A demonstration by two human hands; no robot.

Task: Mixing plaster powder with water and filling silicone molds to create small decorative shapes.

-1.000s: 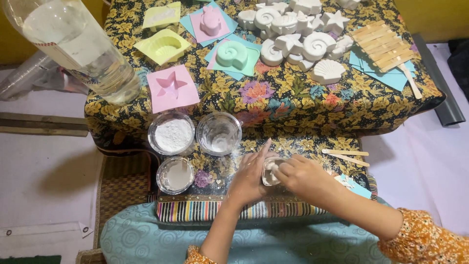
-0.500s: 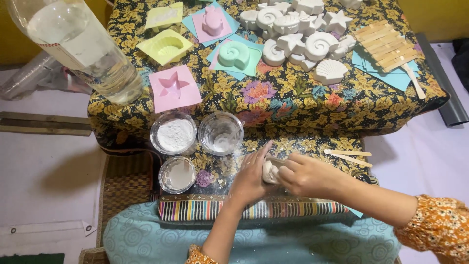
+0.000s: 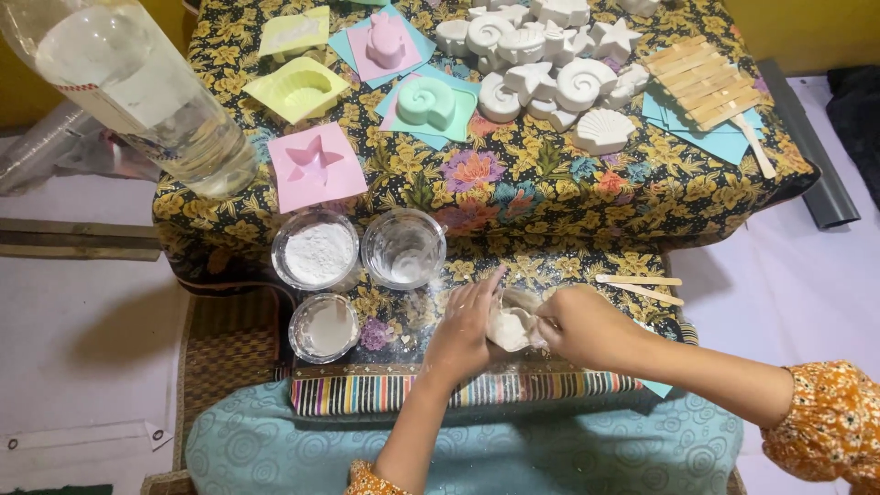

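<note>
- While both hands meet over the near end of the floral-clothed bench [image 3: 550, 197], the left hand [image 3: 463, 328] lies with fingers stretched along the left side of a small white plaster piece [image 3: 511, 326], touching it rather than clenched round it.
- The right hand [image 3: 587, 327] has its grip closed on the right side of the same piece, fingers curled over its edge.
- That plaster piece sits low between the two hands, on the lower floral cloth just above a striped band of fabric [image 3: 477, 392].
- Just left of the left hand stand three clear round cups: one filled with white powder [image 3: 316, 250], one nearly empty with white residue [image 3: 403, 249], and a smaller one holding pale grey-white mix [image 3: 324, 327].
- Two wooden sticks [image 3: 639, 285] lie just right of the right hand.
- Farther up the bench are a pink star mould [image 3: 316, 166], a yellow shell mould [image 3: 296, 89], a mint spiral mould [image 3: 426, 101] on a teal square, and a pink mould [image 3: 385, 41].
- A cluster of finished white casts [image 3: 541, 55], shells and stars among them, lies at the far middle, with a row of wooden sticks [image 3: 701, 78] on teal paper to its right.
- A large clear plastic bottle [image 3: 128, 87] stands at the bench's left corner.
</note>
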